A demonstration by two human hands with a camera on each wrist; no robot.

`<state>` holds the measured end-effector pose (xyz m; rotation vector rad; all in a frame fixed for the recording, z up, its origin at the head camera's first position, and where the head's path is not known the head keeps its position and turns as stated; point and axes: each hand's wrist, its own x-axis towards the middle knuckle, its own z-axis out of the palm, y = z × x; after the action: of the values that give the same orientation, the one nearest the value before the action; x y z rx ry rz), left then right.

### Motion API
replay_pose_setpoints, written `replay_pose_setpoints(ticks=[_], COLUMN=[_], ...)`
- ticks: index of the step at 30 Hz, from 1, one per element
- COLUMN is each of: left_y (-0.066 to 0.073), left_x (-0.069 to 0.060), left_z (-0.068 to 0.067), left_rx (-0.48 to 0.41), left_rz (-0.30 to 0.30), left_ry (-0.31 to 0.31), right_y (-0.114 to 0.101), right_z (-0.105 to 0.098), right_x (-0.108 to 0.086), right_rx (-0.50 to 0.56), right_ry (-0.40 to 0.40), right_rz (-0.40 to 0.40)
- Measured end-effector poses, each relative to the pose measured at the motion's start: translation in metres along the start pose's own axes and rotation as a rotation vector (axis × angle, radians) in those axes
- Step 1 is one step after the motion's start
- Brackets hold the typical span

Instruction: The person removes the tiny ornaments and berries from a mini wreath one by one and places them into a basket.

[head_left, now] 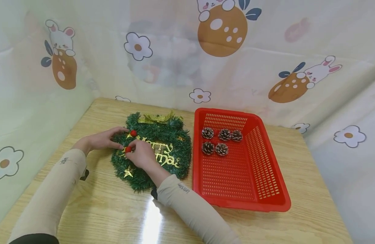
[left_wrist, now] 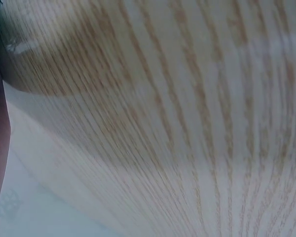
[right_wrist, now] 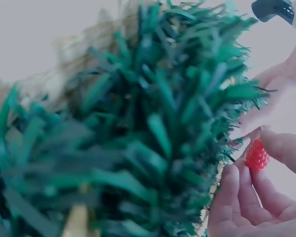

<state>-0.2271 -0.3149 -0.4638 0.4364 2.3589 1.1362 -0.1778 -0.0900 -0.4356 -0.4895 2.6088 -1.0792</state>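
A green tinsel Christmas wreath (head_left: 184, 149) with gold lettering and gold stars (head_left: 128, 171) lies flat on the wooden table. Over its left side, my right hand (head_left: 141, 154) pinches a red raspberry-like berry (right_wrist: 257, 155) between thumb and fingers. My left hand (head_left: 106, 139) rests at the wreath's left edge, its fingers spread and its thumb tip close to that berry. Another red berry (head_left: 133, 133) sits on the wreath just above, beside my left fingertips. In the left wrist view there is mostly tabletop, with only a strip of the hand at the left edge.
To the wreath's right stands a red plastic basket (head_left: 242, 202) with several pine cones (head_left: 222, 149) in it. A gold bow (head_left: 157, 118) tops the wreath. A printed curtain (head_left: 175, 74) hangs behind the table (head_left: 108, 217) and along its sides.
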Motion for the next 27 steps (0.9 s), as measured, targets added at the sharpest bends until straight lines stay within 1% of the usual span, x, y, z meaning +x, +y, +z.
replay_pose_setpoints(ticks=[3, 7, 10, 15, 18, 23, 27], left_y=[-0.001, -0.002, -0.002, 0.001, 0.003, 0.005, 0.004], left_x=[-0.002, -0.004, -0.005, -0.005, -0.005, -0.004, -0.003], left_z=[0.0, 0.0, 0.001, 0.002, 0.002, 0.002, 0.001], left_rx=[-0.001, -0.002, -0.006, -0.012, 0.004, 0.013, 0.009], left_rz=[-0.002, -0.008, -0.013, -0.016, -0.008, -0.009, -0.007], left_ry=[-0.001, -0.001, -0.001, 0.005, 0.005, -0.001, -0.006], right_y=[-0.003, -0.009, -0.014, -0.021, -0.021, -0.01, 0.001], right_z=[-0.003, -0.012, -0.023, -0.052, -0.074, -0.106, -0.125], right_x=[0.0, 0.0, -0.002, -0.005, -0.006, -0.005, -0.003], right_rx=[0.054, 0.098, 0.133, 0.156, 0.155, 0.175, 0.162], right_ry=[0.01, 0.027, 0.038, 0.053, 0.075, 0.116, 0.136], right_rz=[0.02, 0.035, 0.019, -0.03, -0.03, -0.007, -0.011])
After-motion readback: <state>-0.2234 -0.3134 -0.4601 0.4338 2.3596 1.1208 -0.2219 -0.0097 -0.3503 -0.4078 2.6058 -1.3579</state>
